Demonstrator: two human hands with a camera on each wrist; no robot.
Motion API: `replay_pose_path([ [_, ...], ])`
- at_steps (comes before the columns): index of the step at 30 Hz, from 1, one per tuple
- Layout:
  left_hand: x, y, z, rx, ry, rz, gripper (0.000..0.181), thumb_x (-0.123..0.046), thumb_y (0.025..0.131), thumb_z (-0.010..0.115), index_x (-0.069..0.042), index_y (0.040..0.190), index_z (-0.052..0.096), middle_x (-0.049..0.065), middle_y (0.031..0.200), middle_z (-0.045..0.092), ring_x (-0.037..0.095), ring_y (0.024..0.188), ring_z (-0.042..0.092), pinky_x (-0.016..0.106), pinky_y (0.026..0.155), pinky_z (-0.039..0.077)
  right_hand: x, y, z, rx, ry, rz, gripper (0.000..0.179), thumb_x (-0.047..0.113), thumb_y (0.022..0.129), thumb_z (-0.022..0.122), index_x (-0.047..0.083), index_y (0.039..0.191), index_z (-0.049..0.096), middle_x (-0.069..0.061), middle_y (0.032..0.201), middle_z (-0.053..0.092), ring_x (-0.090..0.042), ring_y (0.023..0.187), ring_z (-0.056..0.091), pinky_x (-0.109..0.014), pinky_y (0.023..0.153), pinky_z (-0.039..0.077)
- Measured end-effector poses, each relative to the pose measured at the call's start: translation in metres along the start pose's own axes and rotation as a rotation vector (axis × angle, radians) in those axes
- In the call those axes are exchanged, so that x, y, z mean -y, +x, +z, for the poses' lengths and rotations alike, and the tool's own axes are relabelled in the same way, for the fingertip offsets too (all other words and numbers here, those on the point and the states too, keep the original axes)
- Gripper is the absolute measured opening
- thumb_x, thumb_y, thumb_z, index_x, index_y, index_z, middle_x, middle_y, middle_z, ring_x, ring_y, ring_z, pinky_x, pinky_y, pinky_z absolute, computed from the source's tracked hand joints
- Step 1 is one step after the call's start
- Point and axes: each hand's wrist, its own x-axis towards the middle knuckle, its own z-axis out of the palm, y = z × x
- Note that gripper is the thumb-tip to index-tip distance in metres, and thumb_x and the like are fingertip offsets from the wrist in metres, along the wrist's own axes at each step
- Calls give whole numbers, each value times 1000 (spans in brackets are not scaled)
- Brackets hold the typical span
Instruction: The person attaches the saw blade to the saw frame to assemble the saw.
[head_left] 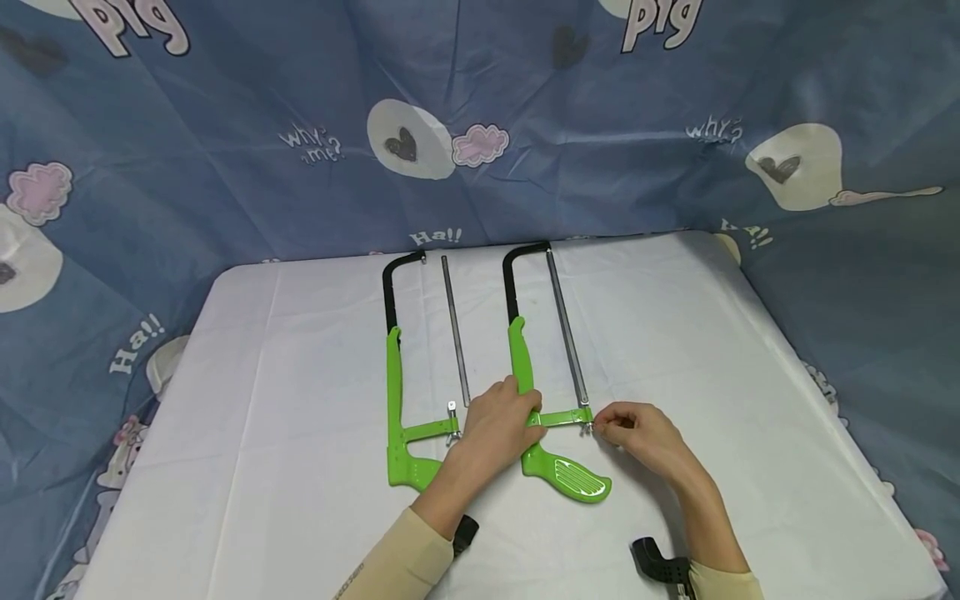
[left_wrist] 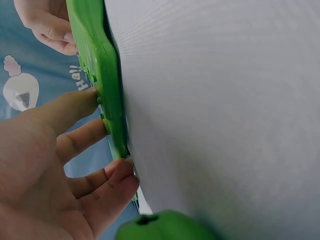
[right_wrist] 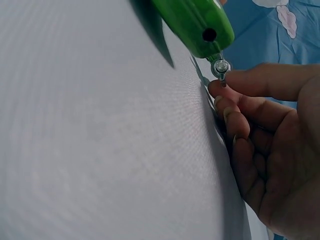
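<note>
A green hacksaw [head_left: 572, 478] with a black front bow lies on the white-covered table, its grey blade [head_left: 567, 333] spanning from the bow to the near green arm. My left hand [head_left: 497, 423] holds its green frame just above the handle; in the left wrist view thumb and fingers meet the frame's edge. At the near end of the blade, my right hand [head_left: 647, 435] pinches a small metal wing nut [right_wrist: 221, 66] between thumb and index finger. The remaining right fingers curl beneath, close over the cloth.
Left of it lies a second green hacksaw [head_left: 394, 383], its handle partly hidden by my left forearm. A loose grey blade [head_left: 455, 333] lies between the two saws, apart from the second frame. A blue printed cloth [head_left: 555, 183] hangs behind the white table cover [head_left: 315, 375].
</note>
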Motion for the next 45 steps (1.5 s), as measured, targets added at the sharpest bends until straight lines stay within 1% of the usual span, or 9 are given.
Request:
replay_pose_path([
  [9,1,0,1,-6,5,1,24,-38,87,74,-21,104,72,2,90,58,13,73,49,25,55,38,-1,1,2,-19,-18,-12,12,11,86,64,15,92,73,-1,86,68,-15,77,53,-26,66,43],
  [14,1,0,1,-4,4,3,24,-38,87,74,-20,104,73,3,91,58,13,74,50,25,55,39,-1,1,3,-24,-9,-1,9,11,85,66,14,89,73,-1,84,68,-15,75,53,-26,66,43],
  [20,1,0,1,-5,2,2,24,-38,87,74,-20,103,73,2,90,57,13,73,50,25,54,38,0,1,3,-10,4,0,8,15,85,70,12,92,74,0,81,66,-13,74,51,-25,64,42],
  [25,1,-1,1,-9,-7,-6,23,-37,86,75,-21,102,72,2,89,56,13,72,49,25,54,37,0,1,3,-2,6,-11,11,20,85,75,12,93,75,1,82,68,-13,77,53,-26,68,42],
  [28,0,-1,1,-10,-6,-8,23,-38,86,75,-21,102,72,1,89,56,12,72,49,25,54,37,0,0,3,-8,-7,-18,10,20,85,75,13,92,75,2,80,67,-12,75,53,-26,68,42],
  [32,0,-1,1,-10,0,-6,24,-38,86,74,-21,103,72,1,89,56,12,73,49,24,54,37,1,0,3,-18,-27,-32,8,20,85,75,14,89,74,3,74,60,-10,70,51,-25,65,40],
  [35,0,-1,1,-8,6,-7,24,-39,87,74,-21,103,72,1,89,56,12,73,49,25,54,37,0,0,4,-25,-40,-53,8,20,85,75,13,88,73,3,74,59,-10,69,50,-25,64,39],
  [42,0,-1,1,-2,5,-10,24,-39,87,74,-21,103,72,1,89,56,13,73,49,25,54,37,3,0,7,-23,-103,-39,6,20,87,70,15,85,71,4,74,61,-11,71,52,-27,66,38],
  [45,0,-1,1,-4,0,-7,24,-38,87,74,-20,103,72,1,89,56,13,73,49,25,54,37,4,-1,8,-26,-118,-36,4,19,86,70,15,84,71,5,75,62,-11,72,53,-28,67,38],
])
